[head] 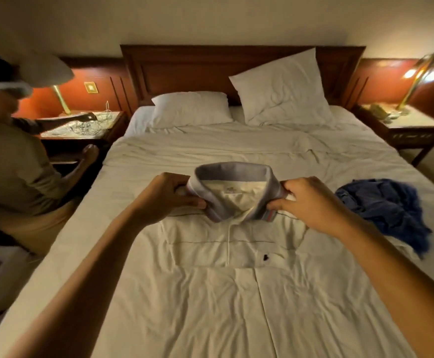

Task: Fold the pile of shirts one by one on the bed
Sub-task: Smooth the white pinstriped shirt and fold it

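A cream polo shirt (226, 244) with a grey collar lies folded, front up, in the middle of the bed (210, 306). My left hand (166, 197) grips the left side of the collar. At the collar's right side, my right hand (308, 200) pinches the fabric. The collar stands raised between both hands. A crumpled dark blue shirt (388, 208) lies on the bed to the right of my right hand.
Two white pillows (280, 91) lean at the wooden headboard. A person (17, 161) sits at the bed's left side by a nightstand (81, 125) with cables. Another nightstand (406, 122) with a lit lamp stands on the right.
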